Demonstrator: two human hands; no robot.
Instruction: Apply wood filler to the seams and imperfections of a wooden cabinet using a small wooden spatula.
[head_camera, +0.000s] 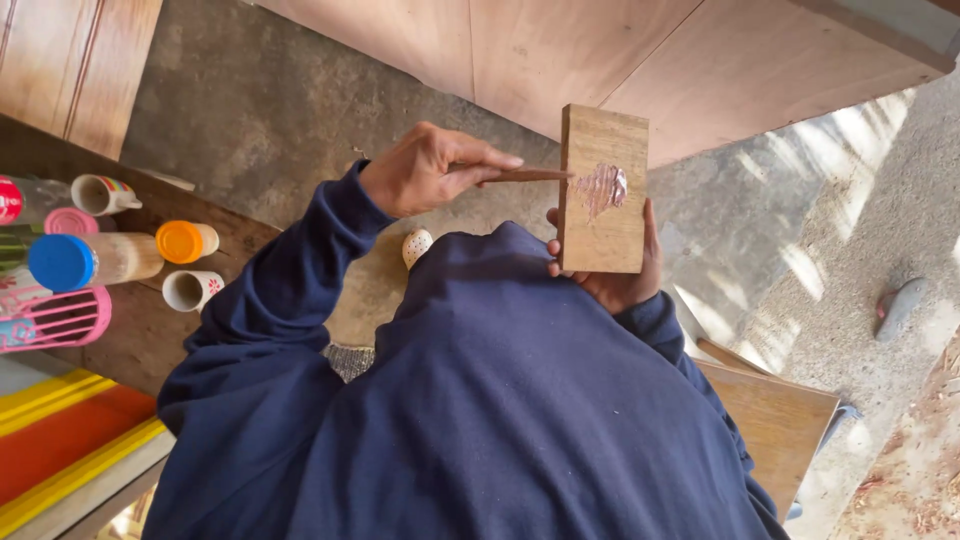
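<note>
My right hand (622, 285) holds a small rectangular wooden block (603, 215) upright from behind, fingers wrapped around its lower edges. A smear of pinkish-grey paste (603, 188) sits on the upper part of the block's face. My left hand (425, 172) grips a thin brown stick (525, 175) with the forefinger laid along it. The stick's tip touches the block's left edge beside the paste. Both arms wear dark blue sleeves, and dark blue cloth fills the lower middle of the view.
On a wooden surface at left stand a blue-capped bottle (85, 260), an orange-capped bottle (187, 241), two patterned cups (192, 289), and a pink basket (55, 320). A small white dotted object (417, 245) lies below my left hand. Wood panels (600, 50) lie ahead, a board (780, 420) lower right, a sandal (900, 305) on the concrete.
</note>
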